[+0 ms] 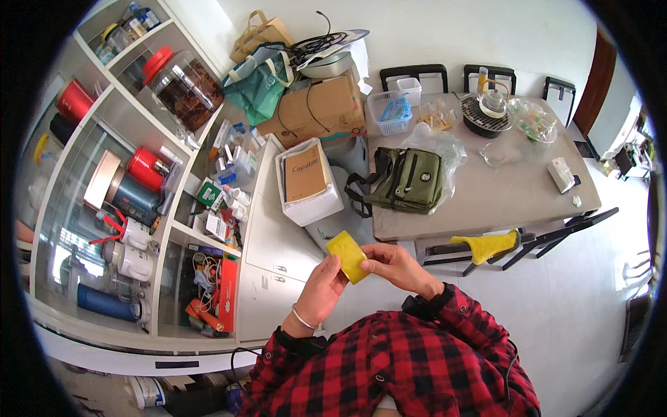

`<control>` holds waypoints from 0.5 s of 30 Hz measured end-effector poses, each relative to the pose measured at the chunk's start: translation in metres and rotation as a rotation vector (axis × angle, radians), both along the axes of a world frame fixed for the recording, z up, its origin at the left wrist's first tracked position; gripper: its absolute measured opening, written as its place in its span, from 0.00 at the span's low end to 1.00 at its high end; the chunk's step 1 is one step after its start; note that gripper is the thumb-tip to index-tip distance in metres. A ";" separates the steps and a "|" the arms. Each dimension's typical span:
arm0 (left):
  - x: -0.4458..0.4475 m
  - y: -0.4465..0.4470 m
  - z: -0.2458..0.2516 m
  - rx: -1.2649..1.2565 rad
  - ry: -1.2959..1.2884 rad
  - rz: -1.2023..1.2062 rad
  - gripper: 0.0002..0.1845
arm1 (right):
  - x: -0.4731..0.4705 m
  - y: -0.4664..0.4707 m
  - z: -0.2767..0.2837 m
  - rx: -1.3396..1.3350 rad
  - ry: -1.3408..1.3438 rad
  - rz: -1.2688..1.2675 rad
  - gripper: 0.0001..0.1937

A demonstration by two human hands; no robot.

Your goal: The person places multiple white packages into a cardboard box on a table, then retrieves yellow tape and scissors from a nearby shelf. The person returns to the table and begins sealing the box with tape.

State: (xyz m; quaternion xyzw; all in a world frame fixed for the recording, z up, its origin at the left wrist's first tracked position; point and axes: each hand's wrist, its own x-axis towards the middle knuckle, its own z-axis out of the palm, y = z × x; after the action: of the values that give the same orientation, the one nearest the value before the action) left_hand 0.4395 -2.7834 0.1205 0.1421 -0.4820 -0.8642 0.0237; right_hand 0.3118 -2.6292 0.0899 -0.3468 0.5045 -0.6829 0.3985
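Note:
A small flat yellow packet [346, 255] is held between both hands in front of my chest. My left hand [322, 289], with a bangle on its wrist, grips its lower left side. The fingers and thumb of my right hand [398, 267] pinch its right edge. What the packet contains cannot be seen. Beyond the hands, an olive-green bag [414, 180] with a black strap lies on the near left part of the table [500, 193]. Clear plastic [456, 151] sticks out from under the bag.
At left stands a white shelf cabinet [208, 229] with cups, tins and boxes. Past my left hand, a white box [315, 207] holds a brown notebook [304, 172]. A large carton [318, 109] is behind it. A yellow cloth [487, 249] hangs over a chair [448, 253]. A glass kettle [493, 102] stands on a round grill [482, 122].

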 end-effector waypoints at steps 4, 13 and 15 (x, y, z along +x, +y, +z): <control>0.012 -0.002 -0.008 -0.224 -0.030 -0.067 0.25 | 0.008 -0.001 0.001 0.016 -0.060 0.031 0.17; 0.026 0.006 -0.006 -0.547 -0.035 -0.127 0.26 | 0.014 -0.008 -0.009 0.161 0.069 0.018 0.19; 0.028 0.008 -0.006 -0.610 -0.034 -0.107 0.26 | 0.016 -0.010 -0.012 0.149 0.056 -0.005 0.20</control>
State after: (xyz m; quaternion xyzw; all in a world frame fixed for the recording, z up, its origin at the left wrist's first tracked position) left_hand 0.4671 -2.7750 0.1142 0.1171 -0.7262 -0.6773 0.0117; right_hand 0.3275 -2.6396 0.0776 -0.3338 0.5659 -0.6345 0.4071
